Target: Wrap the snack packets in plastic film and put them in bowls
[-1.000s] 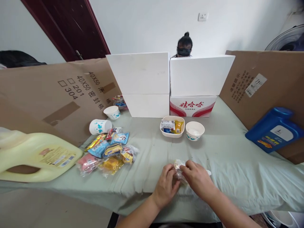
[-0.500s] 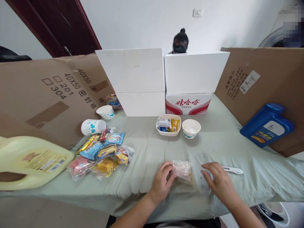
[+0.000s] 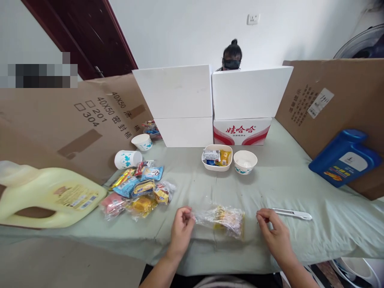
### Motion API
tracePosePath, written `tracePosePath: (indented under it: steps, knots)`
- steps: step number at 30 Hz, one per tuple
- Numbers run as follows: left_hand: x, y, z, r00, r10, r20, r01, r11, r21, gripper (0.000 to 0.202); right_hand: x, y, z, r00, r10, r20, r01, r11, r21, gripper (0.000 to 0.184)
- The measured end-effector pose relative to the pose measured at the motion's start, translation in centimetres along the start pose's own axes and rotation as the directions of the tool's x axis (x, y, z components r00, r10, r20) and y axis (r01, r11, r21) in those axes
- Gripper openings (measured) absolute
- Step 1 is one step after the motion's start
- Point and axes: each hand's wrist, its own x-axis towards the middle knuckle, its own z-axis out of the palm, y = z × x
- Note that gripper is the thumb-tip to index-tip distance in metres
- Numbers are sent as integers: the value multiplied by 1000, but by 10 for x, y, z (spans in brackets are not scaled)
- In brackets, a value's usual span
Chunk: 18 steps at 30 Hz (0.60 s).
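In the head view, pinching the loose end of the clear film (image 3: 205,217) in the left hand (image 3: 189,216); cannot tell whether open or closed at the right hand (image 3: 260,216), beside the white utility knife (image 3: 294,214). Find the film-wrapped packet (image 3: 233,222) on the bench (image 3: 192,186), rightward of the left grip, body nearer the right, long axis running side to side, film tail pointing left.

I count one film-wrapped packet (image 3: 230,222), one knife (image 3: 295,215), one dish (image 3: 217,168), three cups (image 3: 244,169), two bottles (image 3: 345,158) and perhaps eight snacks (image 3: 143,189) piled at left
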Motion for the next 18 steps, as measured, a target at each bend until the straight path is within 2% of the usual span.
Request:
tracePosePath:
  steps: [1, 2, 3, 4, 5, 6, 7, 8, 10, 12, 15, 17, 18]
  knots:
    - [-2, 3, -5, 991, 109, -75, -103, 991, 87, 21, -3, -1, -5, 999, 26, -31, -27, 999, -26, 15]
    - [-3, 8, -9, 961, 250, -116, -227, 958, 176, 21, -5, -5, -8, 998, 39, -47, -41, 998, -44, 16]
    - [-5, 14, -10, 911, 400, -101, -366, 896, 250, 19, -7, -12, -8, 999, 39, -39, -41, 998, -50, 17]
    - [-6, 22, -9, 846, 533, -22, -505, 814, 288, 18, -8, -20, -6, 1000, 29, 0, -29, 999, -41, 19]
    - [-6, 31, -5, 773, 625, 105, -626, 726, 284, 19, -8, -29, -2, 998, 11, 67, -10, 1000, -20, 22]
    - [-6, 39, 2, 705, 666, 246, -710, 657, 255, 22, -8, -39, 5, 988, -13, 151, 13, 1000, 3, 27]
    - [-5, 45, 10, 656, 658, 370, -751, 617, 234, 26, -7, -47, 12, 971, -39, 237, 35, 999, 20, 34]
    - [-3, 49, 19, 640, 614, 463, -757, 607, 241, 29, -6, -54, 20, 947, -62, 315, 57, 998, 26, 38]
    - [2, 50, 36, 692, 492, 528, -702, 630, 333, 29, -2, -60, 32, 910, -88, 406, 89, 996, 17, 30]
    - [7, 44, 45, 757, 403, 514, -629, 664, 405, 18, 3, -55, 35, 919, -89, 384, 86, 996, 24, 21]
    - [9, 34, 42, 786, 402, 470, -597, 692, 406, 15, 9, -31, 21, 984, -6, 180, -3, 999, 49, 22]
    - [7, 35, 34, 783, 478, 397, -618, 667, 417, 17, 10, -11, 8, 993, 108, 40, -109, 993, 41, 21]
    - [4, 37, 31, 768, 530, 358, -640, 637, 429, 16, 9, -3, 2, 987, 160, -8, -160, 987, 28, 22]
